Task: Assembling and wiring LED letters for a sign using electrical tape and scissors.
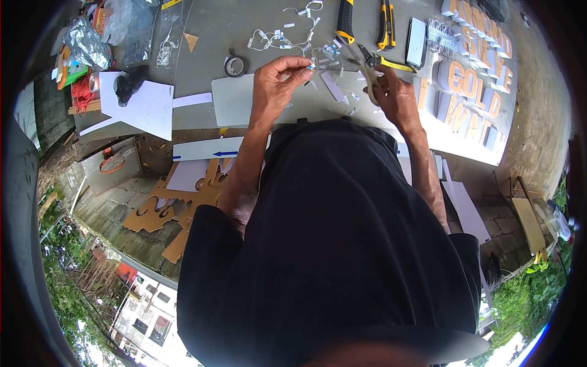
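Note:
My left hand (278, 84) is closed in a pinch over the table, with a small white-and-blue LED module (311, 66) between thumb and fingertips. To its right, my right hand (394, 95) is wrapped round what look like scissors (370, 84) with a pale curved handle; their blades point up and left. Right beside them lie pliers (396, 64) with a black head and a yellow handle, partly hidden by the hand. Small loose white modules (330, 54) are scattered between my hands, near a pale narrow strip (332, 87). A wired string of modules (280, 40) curls further back.
A black tape roll (235, 65) sits left of my left hand. A yellow-and-black cutter (345, 19) and another yellow-handled tool (386, 25) lie at the back, near a phone-like slab (416, 41). Cut-out letters (468, 82) stand at the right. Plastic bags (88, 44) crowd the far left.

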`<state>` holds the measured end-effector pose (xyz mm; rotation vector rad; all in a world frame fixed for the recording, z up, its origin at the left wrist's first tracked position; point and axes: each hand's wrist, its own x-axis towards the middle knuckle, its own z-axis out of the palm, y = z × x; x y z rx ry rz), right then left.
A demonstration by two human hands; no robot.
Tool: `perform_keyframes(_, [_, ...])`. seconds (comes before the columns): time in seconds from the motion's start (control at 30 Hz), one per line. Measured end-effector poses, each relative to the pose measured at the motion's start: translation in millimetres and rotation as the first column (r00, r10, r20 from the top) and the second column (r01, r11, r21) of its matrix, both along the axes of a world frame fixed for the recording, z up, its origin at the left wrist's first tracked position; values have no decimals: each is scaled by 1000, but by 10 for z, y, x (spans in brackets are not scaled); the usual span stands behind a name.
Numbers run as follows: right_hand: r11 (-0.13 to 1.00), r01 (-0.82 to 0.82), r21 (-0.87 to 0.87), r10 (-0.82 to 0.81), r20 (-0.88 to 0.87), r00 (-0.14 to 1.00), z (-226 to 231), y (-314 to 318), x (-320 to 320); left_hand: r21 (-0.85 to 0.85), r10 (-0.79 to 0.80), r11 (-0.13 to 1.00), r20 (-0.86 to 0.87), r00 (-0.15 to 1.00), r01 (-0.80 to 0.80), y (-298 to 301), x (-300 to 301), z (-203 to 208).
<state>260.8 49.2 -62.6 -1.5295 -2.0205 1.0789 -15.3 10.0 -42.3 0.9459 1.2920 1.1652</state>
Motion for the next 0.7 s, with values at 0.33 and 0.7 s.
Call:
perform_keyframes(0.33, [779, -428, 459, 148, 529, 836, -30, 517, -278, 109, 154, 981, 47, 987, -158, 18, -111, 372])
perform_keyframes(0.7, [995, -84, 47, 96, -411, 907, 416, 69, -780, 151, 20, 988, -259, 966, 20, -52, 183, 259])
